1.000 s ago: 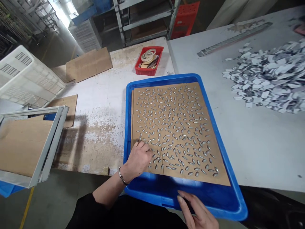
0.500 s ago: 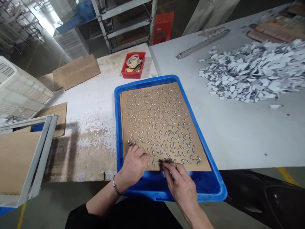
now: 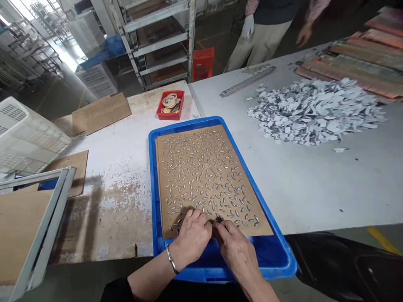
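I see a long white worktable (image 3: 315, 176), worn and stained on its left part, running across the view. On it, near the front edge, sits a shallow blue plastic tray (image 3: 152, 176) lined with a brown cardboard sheet (image 3: 163, 147). Scattered all over that sheet are many small silvery leaf-shaped metal pieces (image 3: 201, 167), lying flat and apart from one another. To the right of the tray, well apart, lies a wide heap of grey-white paper scraps (image 3: 315, 110). Beyond the tray stands a small red plastic bin (image 3: 170, 105) with rolls of tape in it, and flat brown cardboard pieces (image 3: 99, 112) lie at the far left. A person in light trousers (image 3: 261, 40) stands past the table.

My left hand (image 3: 192, 237) and right hand (image 3: 236, 249) meet at the near edge of the cardboard, fingers curled and tips touching. They seem to pinch one or two of the metal pieces between them, though the fingers hide the grip, so I cannot tell for sure.
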The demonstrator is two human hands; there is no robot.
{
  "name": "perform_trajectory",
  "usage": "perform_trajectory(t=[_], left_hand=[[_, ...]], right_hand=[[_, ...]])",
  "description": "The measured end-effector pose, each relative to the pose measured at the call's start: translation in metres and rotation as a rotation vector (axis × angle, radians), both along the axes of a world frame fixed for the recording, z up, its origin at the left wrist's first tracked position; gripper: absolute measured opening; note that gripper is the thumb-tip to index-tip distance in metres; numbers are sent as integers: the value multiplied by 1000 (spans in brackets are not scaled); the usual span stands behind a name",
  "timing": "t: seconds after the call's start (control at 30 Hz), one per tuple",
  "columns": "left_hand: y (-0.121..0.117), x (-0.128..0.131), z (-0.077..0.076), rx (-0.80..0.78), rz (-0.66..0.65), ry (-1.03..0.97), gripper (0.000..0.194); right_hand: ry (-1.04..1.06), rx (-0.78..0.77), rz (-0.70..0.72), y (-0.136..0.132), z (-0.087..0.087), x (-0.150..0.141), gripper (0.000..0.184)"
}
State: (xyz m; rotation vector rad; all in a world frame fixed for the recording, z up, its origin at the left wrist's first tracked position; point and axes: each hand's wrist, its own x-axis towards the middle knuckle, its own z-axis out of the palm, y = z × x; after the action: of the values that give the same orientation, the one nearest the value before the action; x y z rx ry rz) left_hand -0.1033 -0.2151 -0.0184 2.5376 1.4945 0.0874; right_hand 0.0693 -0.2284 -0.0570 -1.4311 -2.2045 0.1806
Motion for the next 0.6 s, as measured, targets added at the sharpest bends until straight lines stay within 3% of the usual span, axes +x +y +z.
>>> perform_trajectory(t=[0.33,0.6], left_hand=[[-2,-5,-4,52,4,22,13],[0,-26,1,99,53,-36,16]], right_hand=[[-35,36,-4,4,-1,-8,37],[96,79,-52,-15,19,14,28]])
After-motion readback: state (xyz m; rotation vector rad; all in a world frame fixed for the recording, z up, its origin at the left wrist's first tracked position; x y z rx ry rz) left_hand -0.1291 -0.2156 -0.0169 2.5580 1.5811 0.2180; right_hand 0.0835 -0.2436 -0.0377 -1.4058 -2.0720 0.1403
